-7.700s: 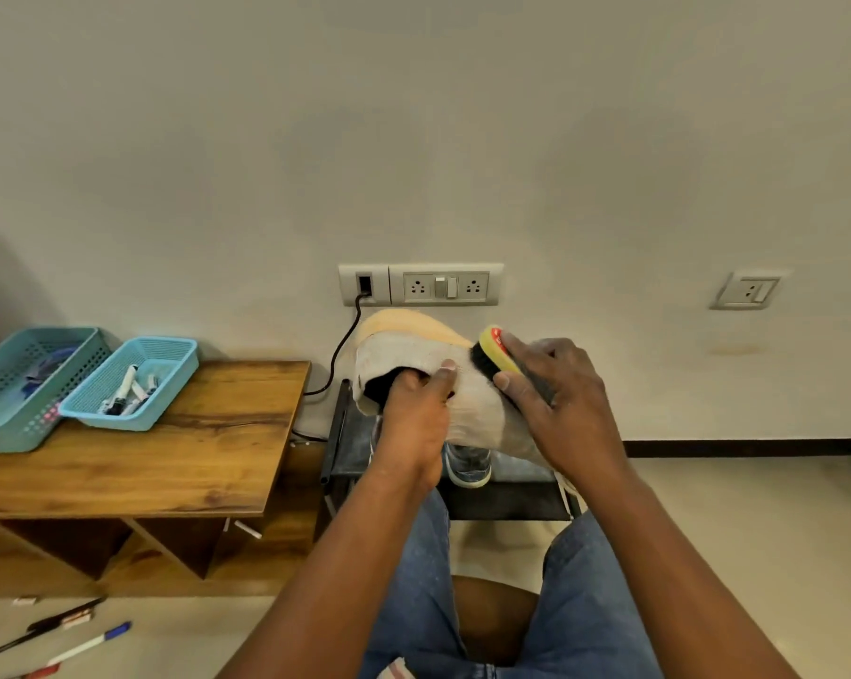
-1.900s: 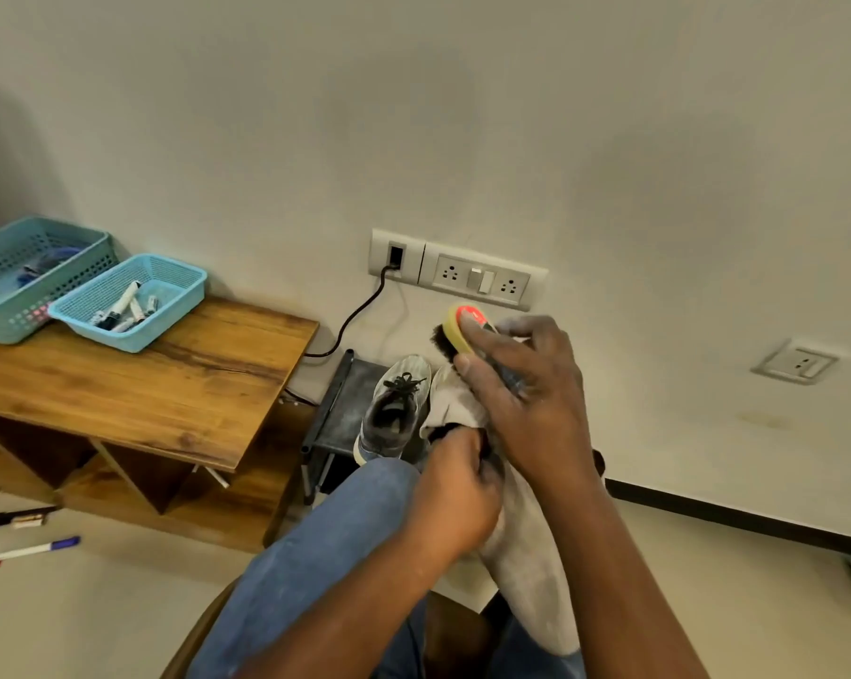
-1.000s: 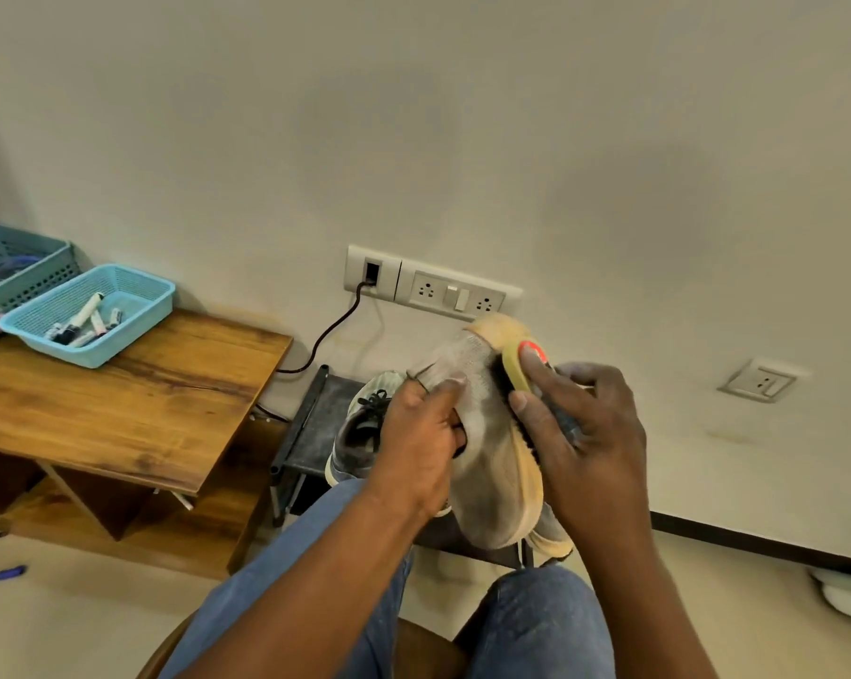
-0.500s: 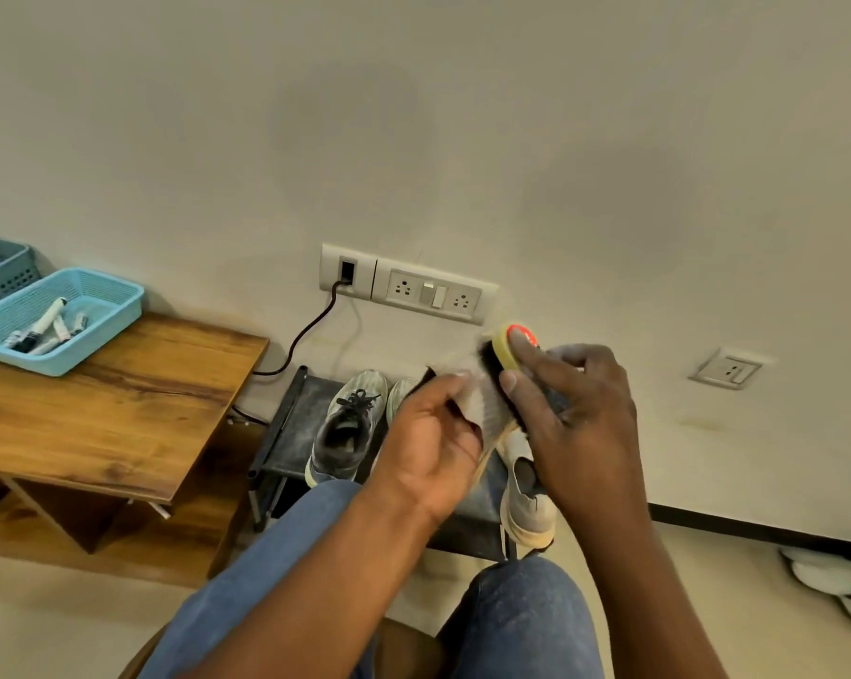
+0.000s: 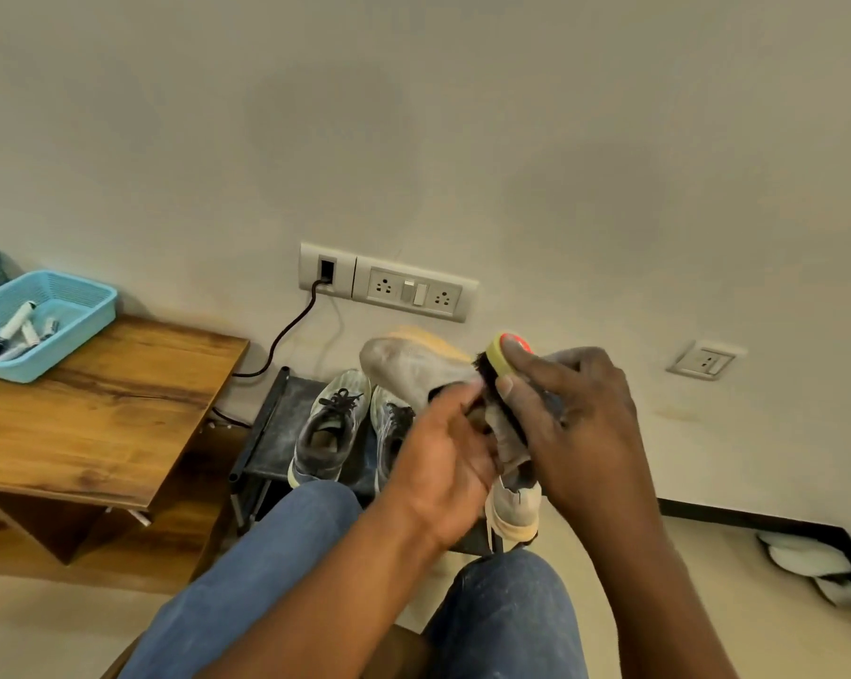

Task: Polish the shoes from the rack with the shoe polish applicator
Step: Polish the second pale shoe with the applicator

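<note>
While the plain cream wall (image 5: 462, 139) fills the upper view, the brown wooden table (image 5: 95, 414) stands at the left with its right edge just beside the low black metal shoe rack (image 5: 286, 423), which sits against the wall below the white socket panel (image 5: 389, 286). Bare cream floor (image 5: 732, 580) spreads to the right of the rack, up to a dark skirting line. The person's knees in blue jeans (image 5: 276, 570) reach close to the rack's front edge.

Held in the air above the rack is the grey suede shoe with a tan sole (image 5: 413, 365), toe pointing up and left, its upper dusty and dull. The left hand (image 5: 443, 468) grips it at the opening, fingers curled round the collar. The right hand (image 5: 580, 423) clasps the shoe polish applicator with a yellow body and red cap (image 5: 504, 352), fingers wrapped over its back, dark bristles laid against the shoe's side.

On the rack stand a pair of grey laced trainers (image 5: 335, 423), side by side, partly hidden behind the left hand, and another grey shoe (image 5: 514, 512) at the rack's front right, below the hands. A black cable (image 5: 286, 335) runs from the socket down behind the table. A light blue plastic basket (image 5: 46, 325) of small tubes rests on the table's far left.
</note>
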